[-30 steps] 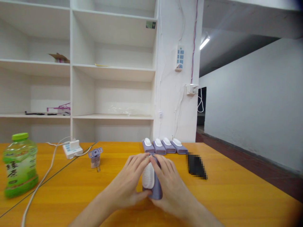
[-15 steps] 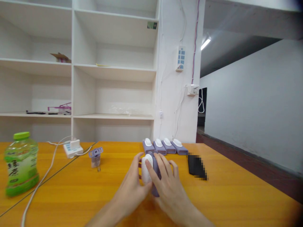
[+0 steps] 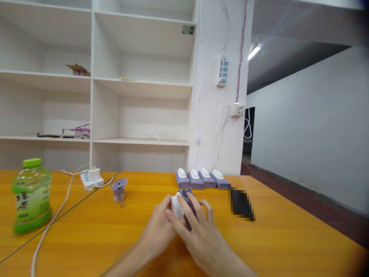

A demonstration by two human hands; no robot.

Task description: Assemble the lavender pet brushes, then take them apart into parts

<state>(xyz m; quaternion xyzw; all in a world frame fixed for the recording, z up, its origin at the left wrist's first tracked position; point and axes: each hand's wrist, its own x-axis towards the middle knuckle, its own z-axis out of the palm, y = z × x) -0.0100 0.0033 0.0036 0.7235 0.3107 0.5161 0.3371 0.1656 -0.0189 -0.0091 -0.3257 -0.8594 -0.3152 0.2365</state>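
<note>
Over the middle of the table, both my hands hold a purple plastic piece (image 3: 183,194) with a white ribbed part (image 3: 177,207) on its left side. My left hand (image 3: 161,225) is closed around the white part from the left and below. From the right, my right hand (image 3: 198,227) wraps the purple body, its fingers lying over the top and its thumb near the white part's lower edge. The hands hide most of the body. Behind them stands a row of several purple boxes (image 3: 206,182), each with a white oval piece on top.
On the wooden table (image 3: 95,234), a green bottle (image 3: 32,200) stands left beside a white cable (image 3: 56,211). A power strip (image 3: 91,179) and a small purple-topped clear container (image 3: 118,190) are nearer the middle. A blurred black item (image 3: 241,204) lies right. Shelves (image 3: 142,142) rise behind.
The piece has been turned in my hands, so the white part's ribbed surface shows now. My right thumb has slid left across its lower edge. The view has shifted slightly.
</note>
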